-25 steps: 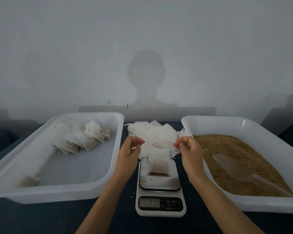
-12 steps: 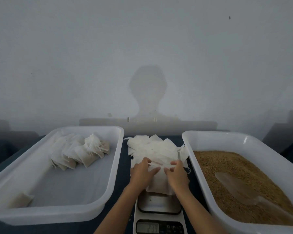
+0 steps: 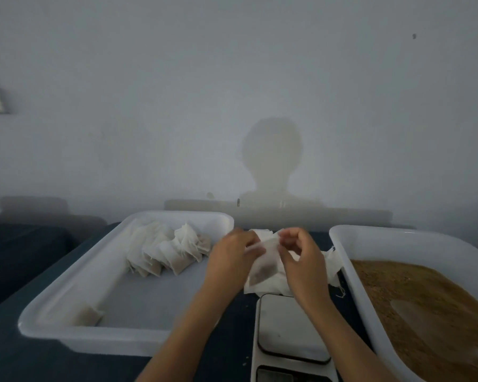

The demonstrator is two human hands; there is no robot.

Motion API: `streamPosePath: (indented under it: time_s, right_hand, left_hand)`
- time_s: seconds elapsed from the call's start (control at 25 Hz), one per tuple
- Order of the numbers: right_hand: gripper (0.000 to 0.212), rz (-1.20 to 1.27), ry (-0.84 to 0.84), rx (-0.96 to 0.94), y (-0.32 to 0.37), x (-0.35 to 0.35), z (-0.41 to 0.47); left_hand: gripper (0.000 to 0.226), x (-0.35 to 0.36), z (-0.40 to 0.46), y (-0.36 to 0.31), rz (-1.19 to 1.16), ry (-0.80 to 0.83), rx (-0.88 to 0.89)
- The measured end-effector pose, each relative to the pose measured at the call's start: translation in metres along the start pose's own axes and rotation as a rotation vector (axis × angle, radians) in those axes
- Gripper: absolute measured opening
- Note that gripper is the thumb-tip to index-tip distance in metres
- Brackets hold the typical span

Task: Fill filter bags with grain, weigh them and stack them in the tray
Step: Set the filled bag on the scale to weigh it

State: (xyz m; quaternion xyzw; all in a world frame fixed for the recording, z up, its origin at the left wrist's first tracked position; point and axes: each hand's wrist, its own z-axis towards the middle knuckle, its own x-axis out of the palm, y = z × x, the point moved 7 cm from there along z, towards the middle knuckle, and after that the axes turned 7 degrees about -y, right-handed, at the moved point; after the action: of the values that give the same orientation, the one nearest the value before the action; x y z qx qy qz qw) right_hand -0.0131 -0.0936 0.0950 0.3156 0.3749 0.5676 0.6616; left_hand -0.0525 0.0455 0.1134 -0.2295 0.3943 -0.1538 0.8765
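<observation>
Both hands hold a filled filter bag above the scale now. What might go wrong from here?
1. The filled bag hangs between the left hand and the right hand; if its top is not closed, grain may spill onto the scale.
2. It hangs right over the pile of empty bags, so loose bags might be dragged along.
3. On its way to the left tray, it may knock over the stacked bags.

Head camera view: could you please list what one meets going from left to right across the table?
White tray holding the stacked filled bags → left hand → filter bag held between both hands → right hand → white tub of grain.
</observation>
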Motion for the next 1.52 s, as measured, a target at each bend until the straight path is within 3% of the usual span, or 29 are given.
streamPosePath:
  time_s: [0.28, 0.4, 0.6, 0.72, 1.0, 1.12, 1.24, 1.32, 1.52]
  right_hand:
    - [0.02, -0.073, 0.194, -0.019, -0.001, 0.047, -0.022]
    - [0.02, -0.123, 0.296, -0.057, -0.002, 0.069, -0.035]
    - [0.021, -0.149, 0.496, -0.097, 0.003, 0.106, -0.056]
    - [0.022, -0.173, 0.564, -0.116, 0.005, 0.116, -0.065]
    - [0.025, -0.208, 0.64, -0.101, 0.004, 0.118, -0.067]
    - [0.023, -0.17, 0.689, -0.022, 0.0, 0.116, -0.055]
    - [0.02, -0.182, 0.629, 0.043, -0.015, 0.099, -0.014]
    - [0.019, -0.253, 0.564, 0.083, -0.036, 0.08, 0.022]
    - [0.018, -0.694, 0.428, 0.115, -0.112, 0.027, 0.101]
  left_hand:
    - [0.015, -0.113, -0.011, 0.117, 0.272, -0.034, -0.261]
    - [0.003, -0.137, -0.031, 0.182, 0.379, 0.053, -0.406]
    - [0.026, -0.138, -0.07, 0.247, 0.387, 0.327, -0.647]
    - [0.021, -0.139, -0.079, 0.259, 0.519, 0.426, -0.634]
    - [0.021, -0.153, -0.076, 0.259, 0.948, 0.418, -0.502]
    - [0.025, -0.152, -0.074, 0.249, 1.023, 0.375, -0.51]
    - [0.029, -0.143, -0.054, 0.21, 0.964, 0.154, -0.394]
    - [0.021, -0.12, -0.037, 0.172, 0.783, 0.047, -0.296]
    - [0.012, -0.043, 0.007, 0.102, 0.536, 0.0, -0.125]
